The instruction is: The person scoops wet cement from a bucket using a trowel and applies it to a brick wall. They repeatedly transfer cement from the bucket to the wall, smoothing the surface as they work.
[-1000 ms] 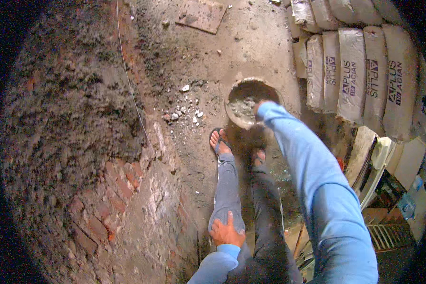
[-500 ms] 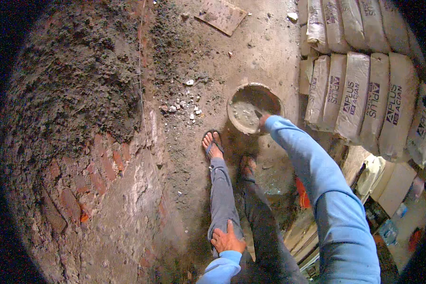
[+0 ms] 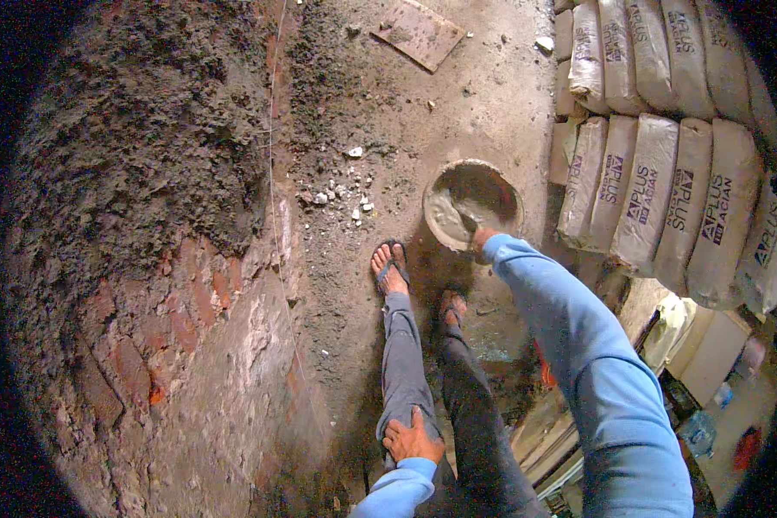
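Observation:
A round tub [image 3: 430, 226] crusted with dried mortar stands on the floor ahead of my right foot. Wet grey mortar [image 3: 445, 211] lies inside it, heaped toward its left side. My right hand [image 3: 483, 239] reaches over the near rim, closed on the handle of a trowel [image 3: 468, 222]. The trowel's dark blade dips into the mortar; the sleeve and rim partly hide the grip. My left hand [image 3: 414, 439] rests on my left knee over the grey trousers, its thumb apart from the fingers, holding nothing.
On the left rises a wall with rough dark plaster [image 3: 147, 129] above bare bricks [image 3: 131, 375], a string [image 3: 274, 173] running along it. White rubble [image 3: 354, 203] and a flat board [image 3: 419, 34] lie on the floor. Stacked sacks [image 3: 647, 194] and planks [image 3: 544, 440] line the right.
The trowel has shifted within the tub, and the mortar is now pushed up toward the left side. The view has moved slightly. My left hand stays on the knee.

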Motion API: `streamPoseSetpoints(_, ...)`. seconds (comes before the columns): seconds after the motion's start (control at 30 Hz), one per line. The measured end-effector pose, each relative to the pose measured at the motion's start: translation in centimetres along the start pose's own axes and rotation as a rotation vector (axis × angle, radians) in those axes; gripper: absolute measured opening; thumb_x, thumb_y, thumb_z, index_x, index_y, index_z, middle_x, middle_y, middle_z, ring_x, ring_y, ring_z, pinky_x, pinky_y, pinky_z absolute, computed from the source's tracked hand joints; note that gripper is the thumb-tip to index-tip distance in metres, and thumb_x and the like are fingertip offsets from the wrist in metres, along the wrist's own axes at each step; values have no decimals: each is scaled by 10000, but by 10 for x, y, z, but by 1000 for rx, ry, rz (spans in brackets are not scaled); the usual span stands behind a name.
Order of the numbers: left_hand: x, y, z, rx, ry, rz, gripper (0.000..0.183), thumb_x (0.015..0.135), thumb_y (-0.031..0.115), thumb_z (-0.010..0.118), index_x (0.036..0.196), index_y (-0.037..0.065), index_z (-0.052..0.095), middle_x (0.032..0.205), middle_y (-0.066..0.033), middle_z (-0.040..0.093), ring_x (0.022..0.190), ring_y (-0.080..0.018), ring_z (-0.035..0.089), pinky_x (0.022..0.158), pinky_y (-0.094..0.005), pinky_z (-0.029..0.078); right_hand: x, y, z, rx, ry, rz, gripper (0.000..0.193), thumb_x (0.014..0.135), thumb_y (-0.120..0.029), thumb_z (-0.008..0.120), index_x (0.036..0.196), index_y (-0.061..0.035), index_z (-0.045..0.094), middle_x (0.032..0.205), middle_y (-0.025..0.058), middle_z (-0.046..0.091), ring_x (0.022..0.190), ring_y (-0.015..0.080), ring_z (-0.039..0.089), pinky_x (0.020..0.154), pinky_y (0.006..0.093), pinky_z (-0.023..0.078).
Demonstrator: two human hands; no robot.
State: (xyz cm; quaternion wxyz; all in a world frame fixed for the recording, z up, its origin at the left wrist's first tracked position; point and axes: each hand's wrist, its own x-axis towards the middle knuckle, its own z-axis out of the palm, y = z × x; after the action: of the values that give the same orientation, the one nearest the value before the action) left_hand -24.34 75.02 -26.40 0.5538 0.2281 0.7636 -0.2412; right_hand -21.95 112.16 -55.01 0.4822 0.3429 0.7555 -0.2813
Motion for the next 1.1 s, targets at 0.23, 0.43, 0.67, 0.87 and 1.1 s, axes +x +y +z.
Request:
streamPoseSetpoints(0.23,4,-8,1,-15,8,3,834,619,420,739,1365,242,411,1135,-232,420,1081,-398,427,944,-463,325,-20,42,-45,74,161,167,361,843,-302,476,1051,-68,654,1097,191,629,980,354,628,838,455,500)
streamPoseSetpoints(0.43,5,-7,4,24,-1,-9,846,615,419,741,1371,245,405,1139,-225,419,1079,-392,427,944,-456,324,-1,3,-30,59,240,239,308,835,-218,497,980,17,635,1006,194,655,959,354,632,817,442,513)
streamPoseSetpoints(0.67,2,-4,-2,-14,-14,-11,835,607,412,748,1360,274,414,1135,-215,411,1076,-390,426,945,-459,319,-56,16,-12,-32,188,-113,250,833,-131,508,1020,30,548,949,249,644,899,375,644,763,463,514)
streamPoseSetpoints(0.87,3,1,5,-3,-5,-22,838,600,408,762,1351,266,420,1154,-230,409,1094,-398,422,948,-479,325,-52,41,5,117,399,395,282,865,-188,464,980,-15,656,1005,236,643,927,392,640,784,472,524)
streamPoseSetpoints(1.1,0,10,11,45,-15,-16,860,601,439,768,1360,242,414,1164,-247,419,1118,-421,425,959,-512,331,-35,35,38,134,293,90,319,894,-232,411,987,7,600,978,222,647,878,396,638,765,490,517)
